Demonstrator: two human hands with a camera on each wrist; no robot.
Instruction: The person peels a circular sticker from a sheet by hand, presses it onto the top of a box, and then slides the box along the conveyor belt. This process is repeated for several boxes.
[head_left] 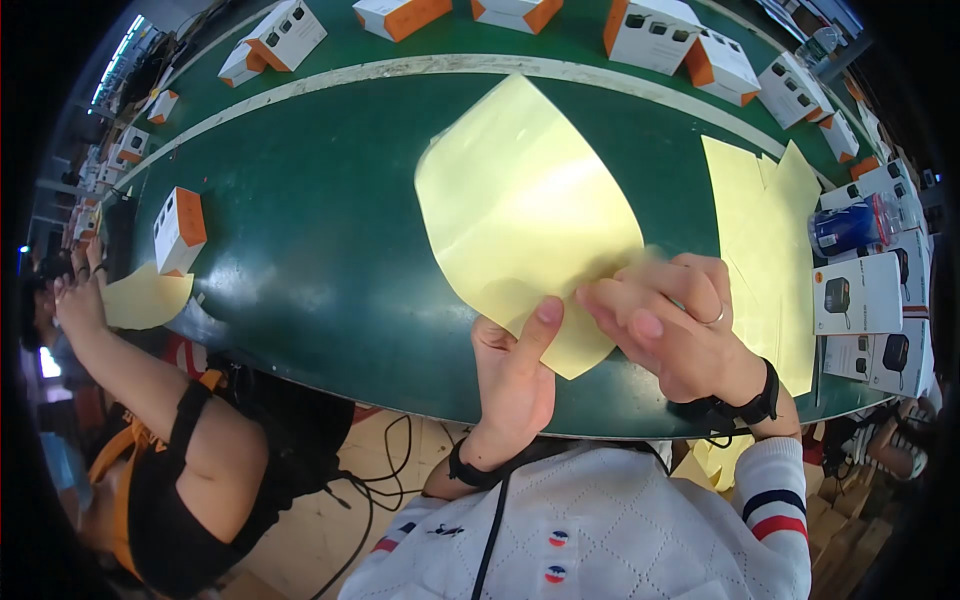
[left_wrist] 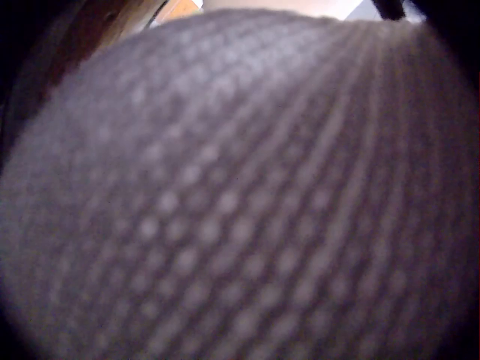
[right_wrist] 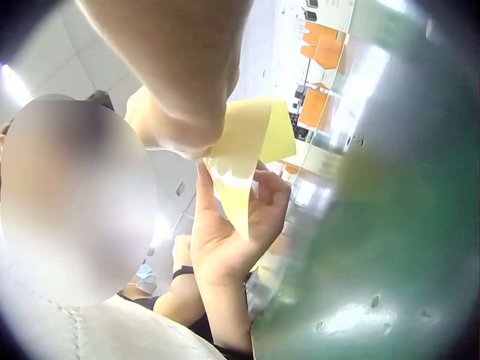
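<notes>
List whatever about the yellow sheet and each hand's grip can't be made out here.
Head view: the right hand covers the near edge of the sheet; the fingers of the left hand lie behind it.
Head view: print on the boxes is too small.
Left wrist view: a blurred sweater fills nearly all of it.
Right wrist view: the right hand is a blur against the lens.

The left hand [head_left: 515, 375] is standing upright in front of the chest, its thumb pointing up and pressing the sheet [head_left: 520, 210] against the fingers curled behind it. The right hand [head_left: 680, 320] is lying just beside it, back upward, with bent fingers pinching the same lower edge. Both wrists are sitting close together, the forearms pointing forward from the body
</notes>
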